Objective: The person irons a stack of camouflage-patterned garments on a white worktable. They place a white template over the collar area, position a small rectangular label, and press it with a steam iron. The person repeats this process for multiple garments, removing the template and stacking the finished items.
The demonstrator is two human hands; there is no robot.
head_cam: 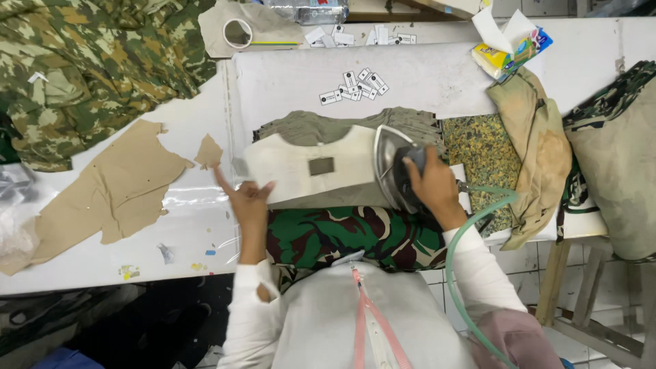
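Observation:
My right hand (432,186) grips the dark handle of a steam iron (393,164) that rests on a cream template piece (307,167) with a small grey rectangular window. The template lies over an olive fabric piece (321,125) on the white pressing pad (410,78). A green hose (471,225) runs from the iron down past my right arm. My left hand (244,198) hovers with fingers spread at the template's left edge, holding nothing. Dark camouflage cloth (348,236) lies at the pad's near edge.
A heap of light camouflage fabric (96,61) fills the far left. Torn brown paper (116,191) lies on the white table. Small printed labels (355,85) sit on the pad. Tan cloth (536,143), a patterned piece (482,154), and a tissue pack (509,51) lie right.

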